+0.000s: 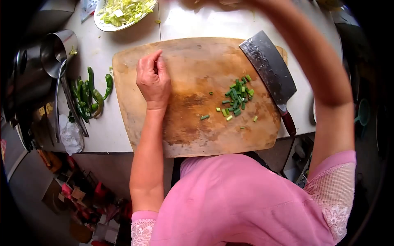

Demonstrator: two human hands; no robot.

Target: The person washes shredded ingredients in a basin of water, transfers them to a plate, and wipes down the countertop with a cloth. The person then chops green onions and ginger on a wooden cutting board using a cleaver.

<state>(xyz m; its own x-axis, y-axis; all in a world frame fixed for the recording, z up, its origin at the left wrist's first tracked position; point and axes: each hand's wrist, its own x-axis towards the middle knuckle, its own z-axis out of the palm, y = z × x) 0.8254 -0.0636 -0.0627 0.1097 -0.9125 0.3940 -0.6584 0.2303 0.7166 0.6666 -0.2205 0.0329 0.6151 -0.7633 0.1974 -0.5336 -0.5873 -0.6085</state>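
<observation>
My left hand (pixel 154 80) rests on the left part of the wooden cutting board (pixel 188 53), its fingers curled in a loose fist with nothing visible inside. My right arm stretches far forward; only a blurred part of my right hand (pixel 227 2) shows at the top edge, and its fingers and anything they hold cannot be made out. Cut green onion pieces (pixel 236 96) lie in a loose pile right of the board's middle. A cleaver (pixel 271 65) lies flat on the board's right side, its dark handle (pixel 288 124) pointing toward me past the board.
Green peppers (pixel 88 94) lie on the white table (pixel 106 135) left of the board. Beyond them are a metal pot (pixel 51 51), long metal utensils (pixel 61 90) and a crumpled plastic bag (pixel 70 134). A plate (pixel 107 28) of chopped cabbage (pixel 123 11) stands at the upper left.
</observation>
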